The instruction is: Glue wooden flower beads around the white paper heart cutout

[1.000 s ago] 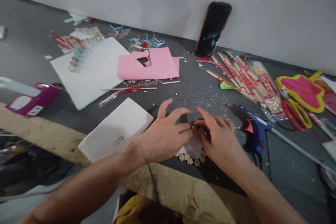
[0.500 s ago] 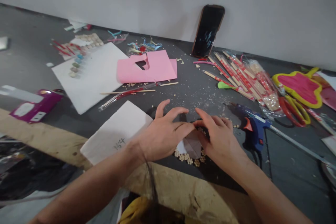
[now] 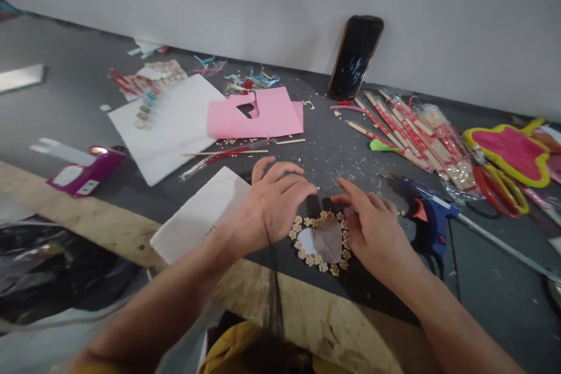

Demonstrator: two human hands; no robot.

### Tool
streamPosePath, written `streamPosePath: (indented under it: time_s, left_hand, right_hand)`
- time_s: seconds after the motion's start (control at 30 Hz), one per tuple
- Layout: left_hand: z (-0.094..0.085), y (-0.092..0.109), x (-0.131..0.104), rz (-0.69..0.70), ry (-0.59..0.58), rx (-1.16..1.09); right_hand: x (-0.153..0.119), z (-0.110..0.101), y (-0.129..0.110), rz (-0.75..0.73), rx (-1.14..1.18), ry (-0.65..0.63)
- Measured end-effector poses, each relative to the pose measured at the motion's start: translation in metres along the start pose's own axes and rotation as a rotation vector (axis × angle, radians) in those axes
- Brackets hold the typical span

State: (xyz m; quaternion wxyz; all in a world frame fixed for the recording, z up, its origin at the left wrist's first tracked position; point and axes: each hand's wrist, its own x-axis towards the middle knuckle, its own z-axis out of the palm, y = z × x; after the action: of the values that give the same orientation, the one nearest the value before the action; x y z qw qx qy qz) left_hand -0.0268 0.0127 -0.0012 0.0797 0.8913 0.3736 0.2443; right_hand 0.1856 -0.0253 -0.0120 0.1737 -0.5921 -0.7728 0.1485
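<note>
A heart-shaped piece (image 3: 323,242) with a pale, smooth middle lies flat near the front of the dark table. Small beige flower shapes (image 3: 313,259) run around its edge. At its upper left hovers my left hand (image 3: 274,204), fingers loosely bent and apart, with nothing visible in them. My right hand (image 3: 377,225) is at the heart's right edge, index finger stretched out and thumb beside the flowers; whether the thumb touches them I cannot tell. No object shows between its fingers.
A blue glue gun (image 3: 432,219) lies right of my right hand, scissors (image 3: 499,193) beyond it. Wrapped wooden sticks (image 3: 403,128) and a leaning phone (image 3: 356,58) stand behind. Pink paper (image 3: 276,114), white sheets (image 3: 175,123) and a purple device (image 3: 85,172) are leftward.
My hands have drawn apart from where their fingertips met over the heart. Its top edge is now uncovered. The whole view has shifted slightly.
</note>
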Motion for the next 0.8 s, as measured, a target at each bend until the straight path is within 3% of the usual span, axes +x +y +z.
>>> streamPosePath:
  time_s: [0.1,0.2,0.3,0.4,0.5,0.6,0.7,0.8]
  left_hand:
    - [-0.007,0.003,0.002,-0.034,-0.059,-0.049]
    - [-0.014,0.009,-0.002,-0.048,-0.199,-0.093]
    - [-0.018,0.017,-0.016,-0.047,-0.339,-0.100]
    - [-0.017,0.025,-0.036,-0.060,-0.389,-0.078]
    - [-0.012,0.027,-0.052,-0.116,-0.377,-0.054]
    - [-0.011,0.023,-0.053,-0.129,-0.343,-0.079]
    - [-0.014,0.017,-0.042,-0.127,-0.241,-0.130]
    - [-0.016,0.013,-0.028,-0.124,-0.067,-0.248]
  right_hand:
    - [0.001,-0.008,-0.002,-0.046,0.022,0.064]
    - [-0.001,-0.019,-0.002,-0.075,0.059,0.119]
    - [-0.013,-0.029,0.001,-0.047,0.063,0.117]
    - [-0.034,-0.031,0.006,0.018,0.070,0.091]
    - [-0.059,-0.026,0.009,0.095,0.078,0.072]
    - [-0.081,-0.016,0.009,0.159,0.073,0.101]
    - [-0.096,-0.010,0.005,0.132,0.026,0.170]
    - [-0.101,-0.012,-0.001,0.017,-0.100,0.222]
